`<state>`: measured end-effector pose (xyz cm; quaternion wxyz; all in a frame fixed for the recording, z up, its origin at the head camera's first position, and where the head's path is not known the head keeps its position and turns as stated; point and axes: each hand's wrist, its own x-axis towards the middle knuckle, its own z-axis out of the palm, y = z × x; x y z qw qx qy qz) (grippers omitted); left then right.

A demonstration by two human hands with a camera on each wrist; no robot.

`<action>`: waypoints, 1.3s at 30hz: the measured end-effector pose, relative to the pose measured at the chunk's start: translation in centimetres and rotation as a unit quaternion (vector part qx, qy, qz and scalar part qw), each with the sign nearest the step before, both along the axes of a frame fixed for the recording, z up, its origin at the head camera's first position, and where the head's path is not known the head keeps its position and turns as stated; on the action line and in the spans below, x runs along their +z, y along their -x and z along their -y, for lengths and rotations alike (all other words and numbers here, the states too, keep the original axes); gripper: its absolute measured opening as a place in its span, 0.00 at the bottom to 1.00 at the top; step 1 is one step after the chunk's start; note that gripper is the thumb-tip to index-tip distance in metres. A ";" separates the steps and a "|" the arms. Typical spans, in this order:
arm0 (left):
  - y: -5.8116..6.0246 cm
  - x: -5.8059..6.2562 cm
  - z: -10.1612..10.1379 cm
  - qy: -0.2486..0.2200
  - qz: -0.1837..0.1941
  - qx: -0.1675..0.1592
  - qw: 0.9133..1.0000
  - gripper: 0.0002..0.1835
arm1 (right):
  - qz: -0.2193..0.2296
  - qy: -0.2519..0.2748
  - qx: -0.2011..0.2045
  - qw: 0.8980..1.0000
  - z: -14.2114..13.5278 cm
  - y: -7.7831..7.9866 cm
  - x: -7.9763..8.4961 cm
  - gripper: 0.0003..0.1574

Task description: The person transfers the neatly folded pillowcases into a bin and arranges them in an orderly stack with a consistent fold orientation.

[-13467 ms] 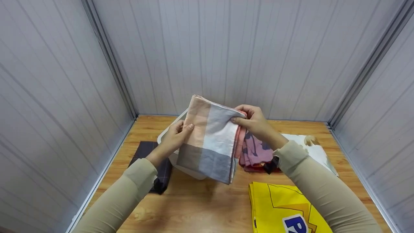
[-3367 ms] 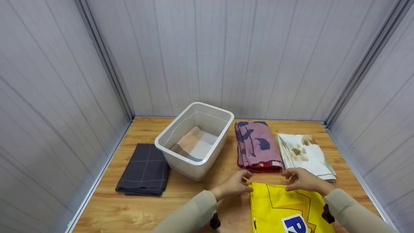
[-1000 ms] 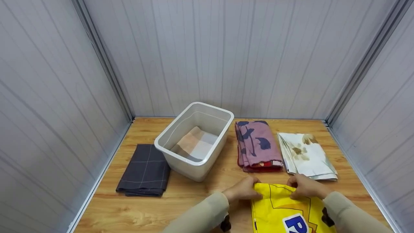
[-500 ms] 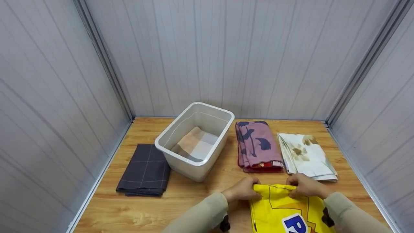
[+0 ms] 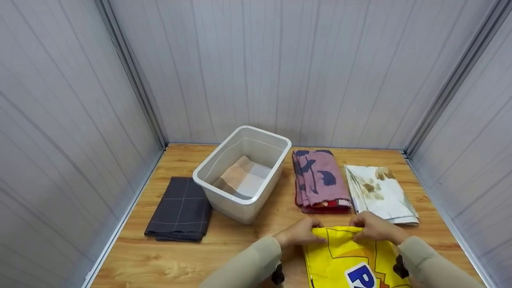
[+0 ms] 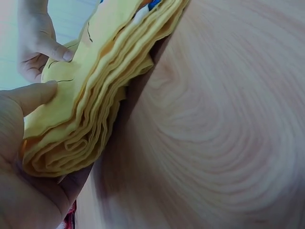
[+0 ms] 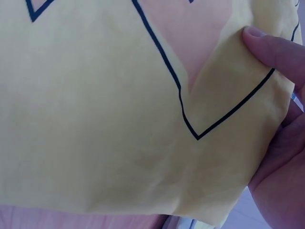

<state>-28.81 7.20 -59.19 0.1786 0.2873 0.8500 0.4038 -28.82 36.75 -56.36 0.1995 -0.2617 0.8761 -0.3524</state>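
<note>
A folded yellow cloth point(image 5: 336, 256) with dark outlines and blue lettering lies at the front right in the head view. My left hand point(image 5: 300, 233) grips its far left corner, thumb on top and fingers underneath. At the far right part of the same edge, my right hand point(image 5: 378, 229) pinches the cloth, thumb over it. The left wrist view shows the thick stack of folded layers point(image 6: 81, 119) side-on, lifted off the wood at this end. In the right wrist view, the right thumb point(image 7: 271, 47) presses on the printed face.
A white bin point(image 5: 232, 208) stands at centre back with a folded peach, white and grey cloth point(image 5: 244, 176) inside. Left of it lies a dark checked cloth point(image 5: 180, 210). To its right are a folded purple leaf-print cloth point(image 5: 320, 180) and a white floral one point(image 5: 380, 192). Panel walls enclose the table.
The peach, white and grey cloth, earlier held in both hands, now lies in the bin. Both hands have since closed on the yellow cloth, which has shifted slightly left.
</note>
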 end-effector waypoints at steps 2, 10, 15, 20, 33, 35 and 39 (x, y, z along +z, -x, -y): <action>0.1 0.2 0.0 0.002 -0.002 -0.002 1.000 0.13 | -0.006 0.005 0.003 1.000 0.4 0.0 0.3 0.08; 0.3 1.5 0.4 0.021 0.050 0.025 0.998 0.11 | -0.030 -0.012 -0.005 0.999 1.6 0.3 1.5 0.09; 0.7 2.1 0.9 0.022 0.063 0.023 0.997 0.09 | -0.027 -0.020 -0.012 0.999 2.2 0.6 2.0 0.10; 1.0 2.3 1.3 0.015 0.045 0.004 0.999 0.10 | -0.040 -0.022 -0.014 0.999 2.7 0.9 2.4 0.11; 0.6 3.7 2.0 0.024 -0.001 0.027 0.999 0.12 | -0.062 -0.012 -0.028 0.998 3.8 0.9 3.2 0.10; 0.6 4.0 2.1 0.030 -0.020 0.026 0.999 0.13 | -0.060 -0.009 -0.030 0.998 3.8 0.9 3.3 0.09; 0.6 4.4 2.3 0.033 -0.053 0.024 0.998 0.12 | -0.050 -0.005 -0.032 0.998 3.8 1.0 3.7 0.09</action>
